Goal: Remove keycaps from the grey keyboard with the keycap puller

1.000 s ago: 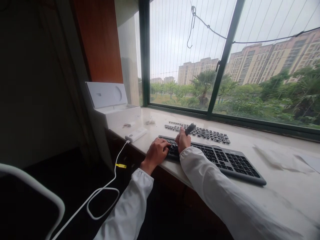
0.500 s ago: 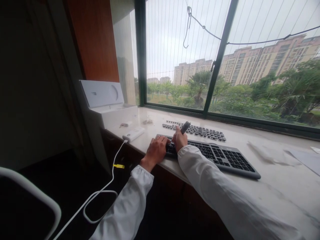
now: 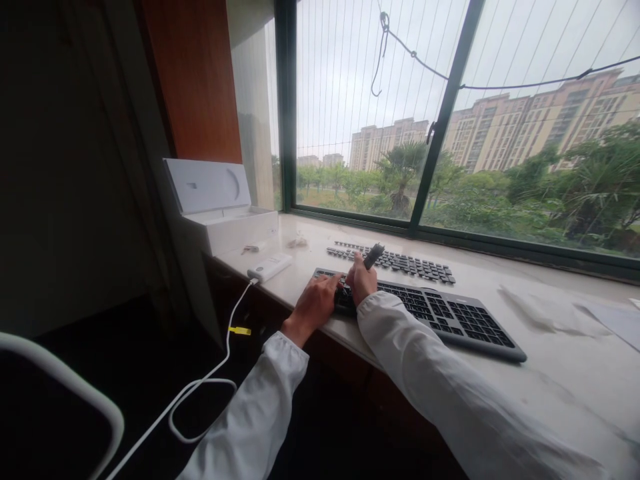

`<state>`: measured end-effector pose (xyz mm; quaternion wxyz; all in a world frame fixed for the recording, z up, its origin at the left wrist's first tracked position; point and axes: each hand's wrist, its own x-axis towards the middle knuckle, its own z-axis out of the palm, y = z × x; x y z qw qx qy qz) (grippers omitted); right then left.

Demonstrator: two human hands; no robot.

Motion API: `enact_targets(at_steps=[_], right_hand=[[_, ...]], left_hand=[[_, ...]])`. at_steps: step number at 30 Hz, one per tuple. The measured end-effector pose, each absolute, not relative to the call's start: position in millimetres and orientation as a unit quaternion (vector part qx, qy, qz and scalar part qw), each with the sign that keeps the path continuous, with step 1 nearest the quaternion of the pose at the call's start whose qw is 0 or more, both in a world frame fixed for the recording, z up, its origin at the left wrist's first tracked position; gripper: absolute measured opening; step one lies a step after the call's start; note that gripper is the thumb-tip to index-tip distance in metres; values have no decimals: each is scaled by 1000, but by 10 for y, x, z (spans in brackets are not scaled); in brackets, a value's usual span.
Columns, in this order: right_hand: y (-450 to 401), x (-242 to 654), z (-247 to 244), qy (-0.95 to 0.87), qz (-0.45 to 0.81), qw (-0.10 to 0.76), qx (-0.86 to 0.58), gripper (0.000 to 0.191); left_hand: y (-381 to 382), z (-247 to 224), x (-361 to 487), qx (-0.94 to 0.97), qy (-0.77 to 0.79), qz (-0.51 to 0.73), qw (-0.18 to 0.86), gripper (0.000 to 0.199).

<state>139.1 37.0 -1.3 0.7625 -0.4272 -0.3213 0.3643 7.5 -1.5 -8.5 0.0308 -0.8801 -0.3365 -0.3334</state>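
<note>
Keyboard (image 3: 430,310) flat on table (image 3: 550,393), near front edge. Left hand (image 3: 314,303) spread, fingertips resting on keyboard's left end. Right hand (image 3: 361,280) beside it, grip pinching dark tool (image 3: 373,256), likely light, stiff; hold at lower shaft. Loose keycaps (image 3: 395,261) behind keyboard: small, light, probably slippery.

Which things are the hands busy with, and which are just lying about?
In use:
- left hand, resting on the keyboard's left end
- right hand, holding a small dark tool over the keys
- rows of loose keycaps behind the keyboard

Lying about:
- open white box
- white power bank with its white cable
- paper sheets
</note>
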Motion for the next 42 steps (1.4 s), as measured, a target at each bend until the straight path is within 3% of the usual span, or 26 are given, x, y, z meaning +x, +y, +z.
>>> enact_targets(at_steps=[8,18,24,33,37,42], right_hand=[[391,1384,-23,-326,359,761,-431,44],[370,1343,-23,-356,304,738,-487,41],[413,1344,-8,-420,221,665,-577,41],[381,1231,114,-445,138,576,-672,41],[459,1248,64,-430,151,590,-667,38],[549,1287,-14,-351,263,672,-597,35]], left_hand=[[24,-82,126,-890,-353,-266,115,46],[38,-117,105,-873,-372,-310,49,56],[-37,-92,100,-839,-400,-369,16,37],[-36,-113,82,-826,-411,-386,23,27],[-36,-120,84,-821,-418,-388,21,27],[-15,-138,76,-819,-413,-399,3,26]])
